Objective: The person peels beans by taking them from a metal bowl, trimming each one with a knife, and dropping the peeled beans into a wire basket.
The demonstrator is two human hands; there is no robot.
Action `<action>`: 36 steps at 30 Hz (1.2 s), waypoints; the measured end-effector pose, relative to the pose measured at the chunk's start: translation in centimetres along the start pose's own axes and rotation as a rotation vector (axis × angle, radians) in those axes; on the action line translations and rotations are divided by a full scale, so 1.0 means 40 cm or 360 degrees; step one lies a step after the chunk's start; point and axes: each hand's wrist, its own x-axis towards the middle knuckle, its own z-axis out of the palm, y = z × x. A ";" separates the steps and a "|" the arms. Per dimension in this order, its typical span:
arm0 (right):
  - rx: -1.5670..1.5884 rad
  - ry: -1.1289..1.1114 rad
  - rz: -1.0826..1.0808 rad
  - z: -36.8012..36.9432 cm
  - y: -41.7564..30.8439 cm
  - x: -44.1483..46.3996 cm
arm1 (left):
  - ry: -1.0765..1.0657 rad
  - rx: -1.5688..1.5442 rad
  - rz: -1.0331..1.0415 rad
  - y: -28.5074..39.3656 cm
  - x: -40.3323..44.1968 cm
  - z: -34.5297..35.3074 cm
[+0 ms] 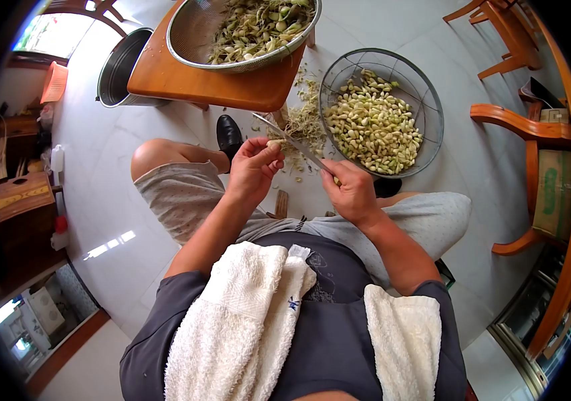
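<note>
My left hand (253,166) pinches a small pale onion-like bulb (273,144) between thumb and fingers, above my lap. My right hand (352,192) is closed around the handle of a long knife (292,141). The knife's blade slants up and left, across or very close to the bulb; I cannot tell whether it touches. Trimmed bulbs fill part of a round wire-framed basket (432,144) on the floor, ahead of my right hand. Untrimmed bulbs with roots and stalks (259,30) lie in a metal colander (188,37) on a wooden stool (222,90).
Root and stalk scraps (305,120) litter the floor between stool and basket. A dark metal bucket (115,77) stands left of the stool. Wooden chairs (509,37) stand to the right, near a cardboard box (554,194). A white towel (232,314) hangs over my shoulders.
</note>
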 end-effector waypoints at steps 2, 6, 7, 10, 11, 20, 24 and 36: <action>-0.0029 0.0026 -0.0014 0.001 -0.006 0.002 | -0.0009 0.0001 0.0005 -0.003 -0.003 0.007; -0.0085 0.0015 -0.0070 0.001 -0.009 0.003 | -0.0024 0.0010 -0.0032 -0.008 -0.003 0.000; -0.0097 0.0016 -0.0078 0.001 -0.009 0.003 | -0.0030 0.0003 -0.0043 -0.011 -0.003 -0.002; -0.0131 0.0025 -0.0116 0.004 -0.009 0.003 | -0.0040 -0.0019 -0.0070 -0.017 -0.005 -0.006; -0.0143 0.0030 -0.0135 0.005 -0.008 0.002 | -0.0036 -0.0031 -0.0075 -0.018 -0.006 -0.007; -0.0445 -0.0007 -0.0298 0.000 -0.022 -0.002 | 0.0047 -0.0042 -0.0013 -0.026 -0.011 0.013; -0.0537 -0.0019 -0.0347 -0.004 -0.024 -0.001 | 0.0031 -0.0015 0.0033 -0.026 -0.011 0.018; -0.0600 0.0084 -0.0387 0.012 0.000 0.000 | 0.0019 0.0091 0.0011 -0.028 -0.007 0.003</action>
